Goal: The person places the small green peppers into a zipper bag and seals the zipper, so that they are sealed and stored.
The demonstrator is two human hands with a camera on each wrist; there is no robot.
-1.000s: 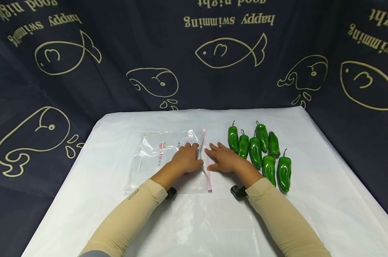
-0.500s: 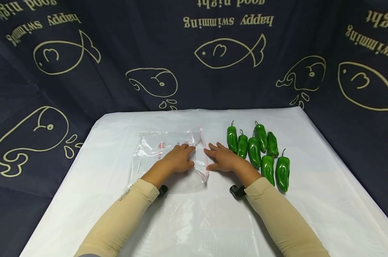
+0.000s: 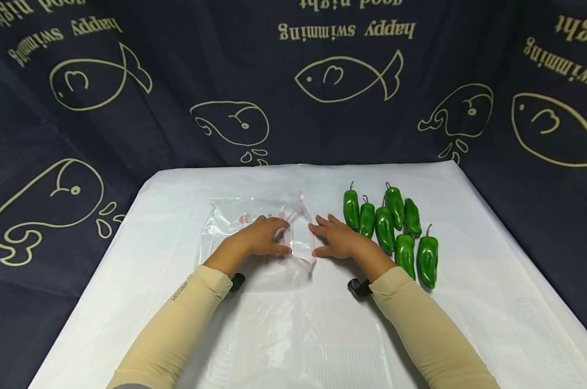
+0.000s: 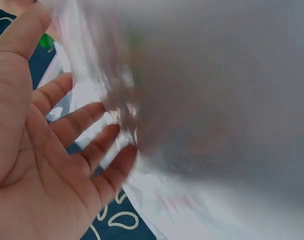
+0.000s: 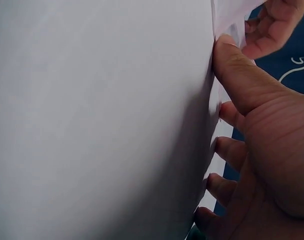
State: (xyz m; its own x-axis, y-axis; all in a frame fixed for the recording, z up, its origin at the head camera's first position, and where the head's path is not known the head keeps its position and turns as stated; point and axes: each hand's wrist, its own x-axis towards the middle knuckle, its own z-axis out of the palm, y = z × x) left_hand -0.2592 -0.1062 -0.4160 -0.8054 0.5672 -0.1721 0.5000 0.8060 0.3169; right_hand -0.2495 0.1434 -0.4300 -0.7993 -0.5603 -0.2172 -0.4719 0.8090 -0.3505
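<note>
A clear zip bag [image 3: 225, 216] with red printed marks lies flat on the white table. Its pink-edged mouth [image 3: 302, 237] gapes toward the right, the top layer folded back to the left. My left hand [image 3: 264, 236] touches that upper layer; in the left wrist view its fingers [image 4: 84, 120] are spread and loosely bent against the plastic. On the other side of the mouth, my right hand [image 3: 337, 237] rests with spread fingertips at the lower pink edge. Several green peppers [image 3: 384, 229] lie just right of the right hand.
The white-covered table [image 3: 492, 302] ends at a dark blue curtain [image 3: 351, 135] printed with fish and whales. Beige sleeves [image 3: 176, 319] cover both forearms, and a small black wrist camera [image 3: 358, 289] sits below the right wrist.
My left hand has moved left, drawing the bag's top layer back, and the mouth has widened. The right hand stays at the pink edge. The peppers have not moved.
</note>
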